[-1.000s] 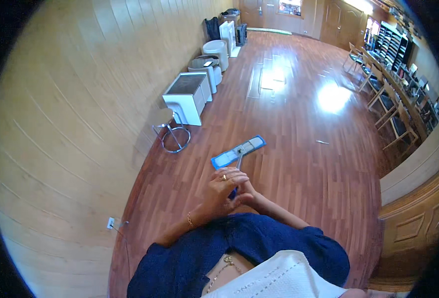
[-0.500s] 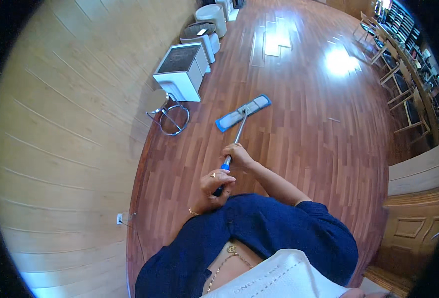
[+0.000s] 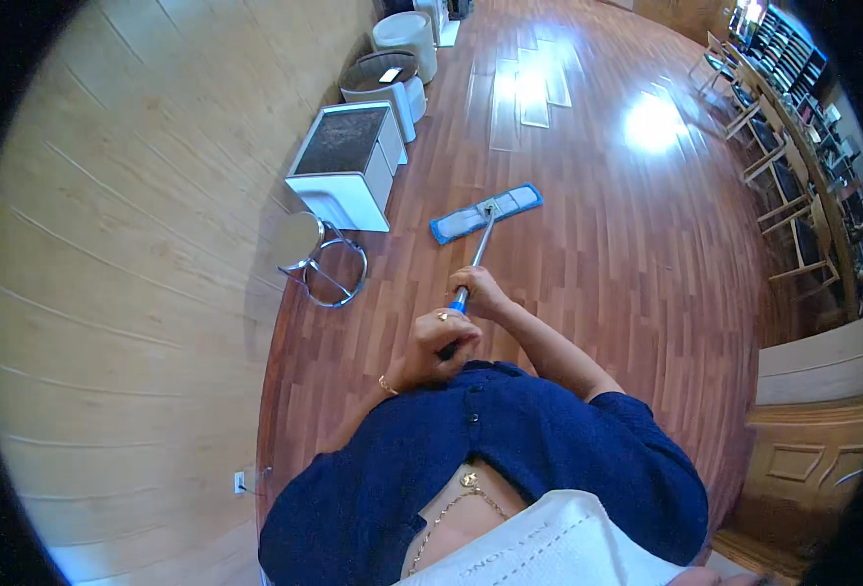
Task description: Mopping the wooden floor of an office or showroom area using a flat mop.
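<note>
Both of my hands grip the pole of a flat mop. My left hand (image 3: 438,344) closes around the blue grip at the near end of the pole, a ring on one finger and a bracelet at the wrist. Just beyond it, my right hand (image 3: 480,290) wraps the metal pole (image 3: 480,249). The blue and grey mop head (image 3: 486,213) lies flat on the reddish wooden floor (image 3: 607,244), ahead of me and slightly to the right of a white cabinet.
A white box-shaped cabinet (image 3: 345,166) stands by the pale wood wall (image 3: 128,244) on the left, with a metal stool (image 3: 312,256) in front and round white units (image 3: 384,80) behind. Chairs and shelves (image 3: 783,127) line the right side. A wall socket (image 3: 241,481) sits low.
The view has shifted, so the mop and cabinet appear nearer. The mop head lies at a slightly different angle on the floor. Both hands keep their hold on the pole.
</note>
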Available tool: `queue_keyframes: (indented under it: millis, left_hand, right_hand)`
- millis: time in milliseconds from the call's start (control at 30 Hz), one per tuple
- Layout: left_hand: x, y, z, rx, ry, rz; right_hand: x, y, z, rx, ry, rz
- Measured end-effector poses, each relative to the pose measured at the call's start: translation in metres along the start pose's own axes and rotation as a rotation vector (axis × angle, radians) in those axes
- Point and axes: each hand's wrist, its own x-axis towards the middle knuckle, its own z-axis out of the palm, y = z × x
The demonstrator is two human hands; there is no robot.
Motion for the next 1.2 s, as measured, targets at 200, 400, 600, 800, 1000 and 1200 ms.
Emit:
queue_keyframes:
  millis: [200, 400, 600, 800, 1000, 1200]
  left_hand:
    - [0.048, -0.032, -0.005, -0.034, -0.035, 0.001]
    - [0.081, -0.043, -0.011, -0.011, -0.201, 0.048]
    - [0.103, -0.075, -0.017, 0.016, -0.19, 0.057]
    - [0.129, -0.094, -0.031, 0.018, -0.131, -0.007]
    - [0.139, -0.117, -0.032, 0.01, -0.059, -0.019]
    - [0.154, -0.143, -0.035, 0.018, -0.065, 0.023]
  right_hand:
    - [0.037, 0.028, -0.025, 0.113, 0.055, 0.049]
    - [0.057, 0.027, -0.047, 0.14, 0.047, 0.116]
    - [0.083, 0.05, -0.049, 0.024, 0.039, 0.192]
    - [0.121, 0.075, -0.056, -0.085, -0.083, 0.173]
    - [0.143, 0.085, -0.072, -0.13, -0.137, 0.168]
    - [0.155, 0.104, -0.073, -0.119, -0.122, 0.208]
